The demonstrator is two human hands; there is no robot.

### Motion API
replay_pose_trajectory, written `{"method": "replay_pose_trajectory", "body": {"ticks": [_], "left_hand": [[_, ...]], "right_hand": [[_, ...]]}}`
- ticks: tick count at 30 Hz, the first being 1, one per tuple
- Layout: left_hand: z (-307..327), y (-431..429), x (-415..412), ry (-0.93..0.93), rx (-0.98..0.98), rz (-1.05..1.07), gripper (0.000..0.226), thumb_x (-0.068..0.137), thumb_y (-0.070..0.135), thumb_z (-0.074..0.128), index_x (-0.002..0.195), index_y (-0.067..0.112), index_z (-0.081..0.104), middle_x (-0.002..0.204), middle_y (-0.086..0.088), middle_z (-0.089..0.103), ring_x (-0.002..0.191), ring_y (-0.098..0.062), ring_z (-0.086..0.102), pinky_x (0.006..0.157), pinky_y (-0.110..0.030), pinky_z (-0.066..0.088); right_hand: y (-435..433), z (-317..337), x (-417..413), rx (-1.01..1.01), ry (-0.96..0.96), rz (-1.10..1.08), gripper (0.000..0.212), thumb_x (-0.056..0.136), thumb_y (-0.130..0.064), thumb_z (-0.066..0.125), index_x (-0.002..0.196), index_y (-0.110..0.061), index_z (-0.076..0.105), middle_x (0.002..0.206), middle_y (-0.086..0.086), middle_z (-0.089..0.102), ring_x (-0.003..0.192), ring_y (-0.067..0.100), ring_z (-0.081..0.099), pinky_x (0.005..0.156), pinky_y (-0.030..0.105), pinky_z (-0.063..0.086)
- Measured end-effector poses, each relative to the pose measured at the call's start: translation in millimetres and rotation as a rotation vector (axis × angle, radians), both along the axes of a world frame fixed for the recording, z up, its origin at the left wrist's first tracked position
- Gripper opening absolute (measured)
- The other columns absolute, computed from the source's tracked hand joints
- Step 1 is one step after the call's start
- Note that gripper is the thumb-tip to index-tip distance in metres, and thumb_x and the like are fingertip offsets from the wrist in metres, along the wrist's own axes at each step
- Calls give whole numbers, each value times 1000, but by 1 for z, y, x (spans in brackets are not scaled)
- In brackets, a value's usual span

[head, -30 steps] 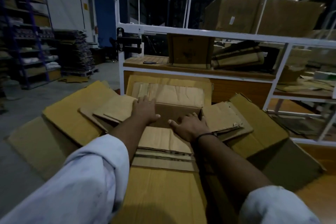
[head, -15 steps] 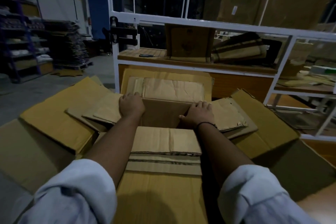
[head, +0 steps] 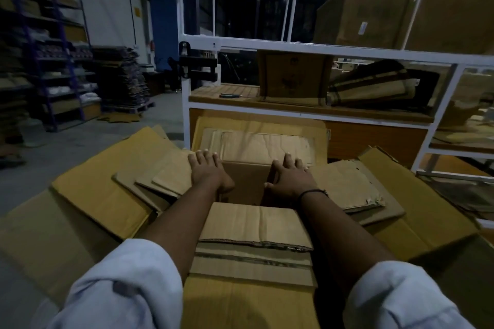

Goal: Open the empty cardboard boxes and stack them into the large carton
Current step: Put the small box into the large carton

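Inside the large carton (head: pixel 101 195), the small cardboard box (head: pixel 244 181) sat open while the left hand (head: pixel 207 172) and right hand (head: pixel 290 180) pressed flat on its side flaps, fingers (head: pixel 205 153) straight and close together.

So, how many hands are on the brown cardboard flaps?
2. The left hand lies flat on the left brown cardboard flap; the right hand on the right flap. None seems hidden.
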State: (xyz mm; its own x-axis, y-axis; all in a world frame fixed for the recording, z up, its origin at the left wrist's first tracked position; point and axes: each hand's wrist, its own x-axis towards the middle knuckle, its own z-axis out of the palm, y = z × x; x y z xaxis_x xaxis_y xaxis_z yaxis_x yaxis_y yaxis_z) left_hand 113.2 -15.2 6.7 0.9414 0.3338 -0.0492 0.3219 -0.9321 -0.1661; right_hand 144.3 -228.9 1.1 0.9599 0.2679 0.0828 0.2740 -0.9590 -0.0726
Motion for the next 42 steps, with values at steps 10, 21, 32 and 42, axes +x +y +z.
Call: {"method": "replay_pose_trajectory", "body": {"ticks": [10,21,32,42], "left_hand": [[-11,-3,-4,-95,98,-10,113,92,72,50,163,7,-9,170,-23,-8,157,-43,-7,124,-60,-4],[-6,-10,-13,-85,75,59,122,86,80,53,163,11,-12,170,-21,-10,149,-62,-6,119,-72,-3],[-2,-5,-21,-290,-124,-70,110,91,59,62,164,24,-13,170,-21,-13,151,-59,-2,123,-66,0],[-4,-6,-20,-180,-159,-278,97,90,40,64,166,29,4,174,-7,-3,157,-45,-1,126,-57,1]], "right_hand": [[-4,1,-18,-20,-66,-78,77,89,-65,56,156,-38,28,170,7,13,154,42,9,118,71,0],[-19,14,-30,-164,79,-495,107,90,-66,59,164,-9,7,165,35,7,152,54,11,119,71,9],[-23,4,-44,-13,-170,-96,84,97,-53,56,163,-28,9,173,7,1,157,42,2,124,62,15],[-19,10,-29,-165,-37,-82,84,96,-64,51,163,-28,16,172,-2,11,152,31,27,122,51,18]]}}
